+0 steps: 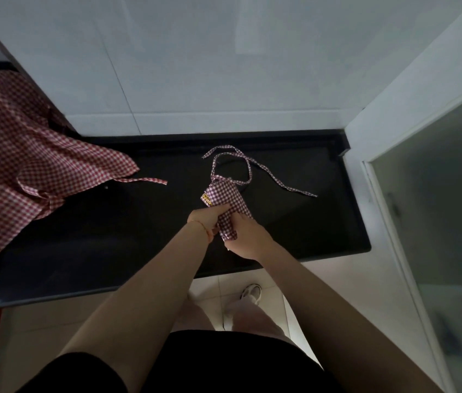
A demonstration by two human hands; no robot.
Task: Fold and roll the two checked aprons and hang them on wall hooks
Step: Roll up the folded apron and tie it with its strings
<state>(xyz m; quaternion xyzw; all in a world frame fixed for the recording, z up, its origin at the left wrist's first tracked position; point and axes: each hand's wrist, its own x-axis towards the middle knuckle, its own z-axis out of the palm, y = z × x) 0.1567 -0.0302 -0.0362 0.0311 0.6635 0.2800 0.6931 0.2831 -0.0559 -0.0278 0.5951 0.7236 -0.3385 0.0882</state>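
Bare forearms reach out from the person's black-clad body over the pale tiled floor to the black stone counter [295, 222]. Both hands meet at one small, tightly rolled red-and-white checked apron bundle [225, 205] near the middle of that counter. The left hand [205, 222] has its fingers curled round the roll's near side, and the right hand [248, 236] grips its lower end from the other side; a yellow label shows at the roll's left edge.

From here the roll could spring loose, I judge, since thin cotton like this holds no shape unless both grips stay firm. Its long checked ties [248, 173] lie looped and trailing on the counter beyond the hands, and they could snag or drag the bundle open when it is lifted.

Farther left, the second checked apron [25, 160] lies unfolded in a crumpled spread, one strap stretched toward the middle. White wall tiles [195, 66] stand behind; no hooks show.
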